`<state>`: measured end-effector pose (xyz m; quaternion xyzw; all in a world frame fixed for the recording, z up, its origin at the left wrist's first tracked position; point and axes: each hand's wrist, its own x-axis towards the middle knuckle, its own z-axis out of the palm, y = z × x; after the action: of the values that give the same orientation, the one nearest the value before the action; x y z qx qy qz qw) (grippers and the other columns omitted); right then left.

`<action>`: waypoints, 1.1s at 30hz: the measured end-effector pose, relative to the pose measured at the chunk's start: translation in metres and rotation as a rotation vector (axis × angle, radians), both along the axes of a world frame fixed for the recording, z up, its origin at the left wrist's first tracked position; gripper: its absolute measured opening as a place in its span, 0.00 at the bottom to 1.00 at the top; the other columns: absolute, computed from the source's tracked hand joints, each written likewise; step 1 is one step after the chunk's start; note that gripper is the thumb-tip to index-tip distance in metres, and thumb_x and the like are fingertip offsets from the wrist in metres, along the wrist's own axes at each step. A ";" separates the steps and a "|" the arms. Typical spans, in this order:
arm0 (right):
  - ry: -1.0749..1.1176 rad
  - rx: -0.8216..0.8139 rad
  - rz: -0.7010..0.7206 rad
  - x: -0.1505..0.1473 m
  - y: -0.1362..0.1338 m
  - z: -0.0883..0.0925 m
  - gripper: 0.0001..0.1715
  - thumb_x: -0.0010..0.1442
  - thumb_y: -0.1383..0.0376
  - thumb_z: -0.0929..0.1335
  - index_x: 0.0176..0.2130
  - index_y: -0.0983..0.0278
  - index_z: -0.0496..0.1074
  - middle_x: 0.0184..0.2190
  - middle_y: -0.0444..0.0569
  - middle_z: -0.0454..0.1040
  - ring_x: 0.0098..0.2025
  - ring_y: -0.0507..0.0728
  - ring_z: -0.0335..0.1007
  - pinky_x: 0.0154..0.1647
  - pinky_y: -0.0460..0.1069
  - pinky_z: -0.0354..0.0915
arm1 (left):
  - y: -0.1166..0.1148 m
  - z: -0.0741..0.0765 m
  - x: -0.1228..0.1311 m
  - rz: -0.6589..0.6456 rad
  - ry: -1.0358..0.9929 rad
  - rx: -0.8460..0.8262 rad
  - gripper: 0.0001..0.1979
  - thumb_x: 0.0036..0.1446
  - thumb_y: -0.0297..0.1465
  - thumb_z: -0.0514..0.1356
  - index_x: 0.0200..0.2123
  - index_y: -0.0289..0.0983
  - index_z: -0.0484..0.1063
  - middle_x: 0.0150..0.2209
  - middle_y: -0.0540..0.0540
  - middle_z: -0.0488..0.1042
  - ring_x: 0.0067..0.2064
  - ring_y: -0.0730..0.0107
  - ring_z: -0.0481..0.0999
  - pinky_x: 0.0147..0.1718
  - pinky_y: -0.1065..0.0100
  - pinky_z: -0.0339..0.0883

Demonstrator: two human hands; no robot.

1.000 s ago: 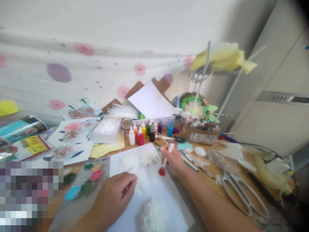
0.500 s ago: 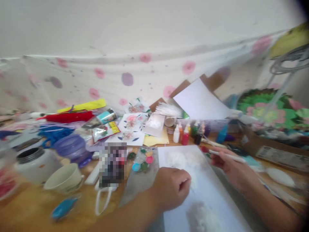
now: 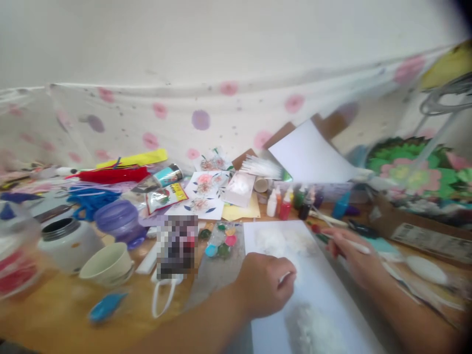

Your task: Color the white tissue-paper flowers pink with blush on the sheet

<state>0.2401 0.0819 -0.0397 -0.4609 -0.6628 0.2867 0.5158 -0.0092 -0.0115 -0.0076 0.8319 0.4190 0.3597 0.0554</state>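
My left hand (image 3: 266,284) is closed in a fist over the white sheet (image 3: 275,314). A small white bit shows between its thumb and fingers, but I cannot make out what it is. Beyond the sheet's right edge, my right hand (image 3: 356,258) is closed around a slim white paintbrush (image 3: 358,245), its tip blurred. Puffy white patches with greyish shading (image 3: 313,327) lie on the sheet, near and far. Left of the sheet, a palette (image 3: 221,241) with round dabs of colour rests on a grey board (image 3: 216,275).
Small paint bottles (image 3: 284,205) stand behind the sheet. On the left are a cream cup (image 3: 105,270), a wide-mouthed jar (image 3: 70,250), a purple container (image 3: 120,226) and a blue object (image 3: 106,307). A cardboard box (image 3: 424,228) and a white oval dish (image 3: 427,269) lie at right.
The view has swung a little left, so the table things appear farther right. My right hand has shifted slightly right and down with the paintbrush. My left hand stays closed over the sheet.
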 end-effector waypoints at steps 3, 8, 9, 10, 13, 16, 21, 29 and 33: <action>0.023 -0.034 0.094 -0.006 -0.005 0.005 0.24 0.62 0.50 0.62 0.44 0.61 0.76 0.24 0.47 0.73 0.28 0.57 0.67 0.32 0.52 0.63 | 0.001 0.001 -0.002 -0.015 0.005 -0.008 0.07 0.54 0.26 0.55 0.29 0.38 0.73 0.18 0.53 0.71 0.20 0.75 0.69 0.22 0.73 0.57; 0.053 -0.024 -0.038 -0.016 -0.007 0.016 0.17 0.55 0.54 0.67 0.24 0.63 0.73 0.21 0.46 0.70 0.25 0.54 0.63 0.27 0.49 0.60 | 0.004 0.004 -0.007 -0.001 0.047 0.020 0.09 0.58 0.27 0.53 0.31 0.40 0.73 0.20 0.54 0.72 0.21 0.75 0.71 0.23 0.72 0.58; 0.046 -0.023 -0.057 -0.017 -0.005 0.017 0.16 0.54 0.55 0.67 0.23 0.63 0.72 0.19 0.45 0.68 0.23 0.53 0.62 0.26 0.48 0.58 | 0.006 0.005 -0.008 -0.005 0.052 0.038 0.09 0.59 0.27 0.53 0.31 0.40 0.73 0.20 0.54 0.72 0.21 0.75 0.71 0.22 0.72 0.59; 0.041 -0.017 -0.079 -0.017 -0.004 0.018 0.15 0.53 0.55 0.68 0.23 0.63 0.71 0.18 0.44 0.67 0.22 0.52 0.60 0.24 0.48 0.57 | 0.008 0.004 -0.009 -0.010 0.057 0.057 0.09 0.59 0.27 0.53 0.31 0.41 0.72 0.19 0.55 0.71 0.20 0.75 0.70 0.22 0.73 0.59; 0.020 0.004 -0.110 -0.015 -0.002 0.021 0.15 0.51 0.56 0.68 0.22 0.63 0.67 0.17 0.42 0.64 0.21 0.51 0.57 0.22 0.46 0.54 | 0.014 0.004 -0.012 -0.018 0.046 0.107 0.09 0.60 0.29 0.53 0.31 0.42 0.72 0.19 0.56 0.72 0.19 0.76 0.71 0.20 0.74 0.60; -0.012 0.050 -0.114 -0.012 -0.004 0.025 0.18 0.55 0.56 0.66 0.20 0.62 0.62 0.17 0.41 0.62 0.22 0.51 0.57 0.24 0.47 0.55 | 0.018 0.003 -0.014 -0.028 0.047 0.135 0.08 0.60 0.31 0.54 0.32 0.43 0.72 0.18 0.57 0.72 0.18 0.76 0.71 0.19 0.74 0.61; -0.102 0.171 -0.064 -0.012 -0.005 0.026 0.21 0.58 0.55 0.65 0.19 0.62 0.60 0.20 0.43 0.62 0.27 0.53 0.60 0.31 0.49 0.60 | 0.022 -0.002 -0.017 -0.020 0.022 0.162 0.07 0.59 0.33 0.55 0.32 0.44 0.73 0.19 0.57 0.73 0.17 0.75 0.71 0.18 0.76 0.64; -0.507 0.263 0.204 -0.027 -0.021 0.021 0.12 0.55 0.72 0.62 0.35 0.60 0.72 0.32 0.48 0.78 0.35 0.55 0.73 0.36 0.47 0.64 | 0.021 0.000 -0.015 -0.029 0.056 0.164 0.07 0.59 0.32 0.54 0.32 0.43 0.72 0.18 0.58 0.72 0.17 0.77 0.71 0.18 0.76 0.63; -0.613 0.277 0.242 -0.036 -0.032 0.026 0.10 0.53 0.73 0.63 0.31 0.61 0.71 0.27 0.46 0.76 0.29 0.54 0.72 0.32 0.46 0.62 | 0.021 0.004 -0.013 -0.019 0.063 0.144 0.07 0.59 0.29 0.54 0.31 0.42 0.72 0.18 0.57 0.71 0.17 0.77 0.71 0.18 0.75 0.61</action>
<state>0.2044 0.0502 -0.0133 -0.3694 -0.8691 0.1018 0.3130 -0.0225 0.0091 -0.0032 0.8485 0.3856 0.3622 -0.0145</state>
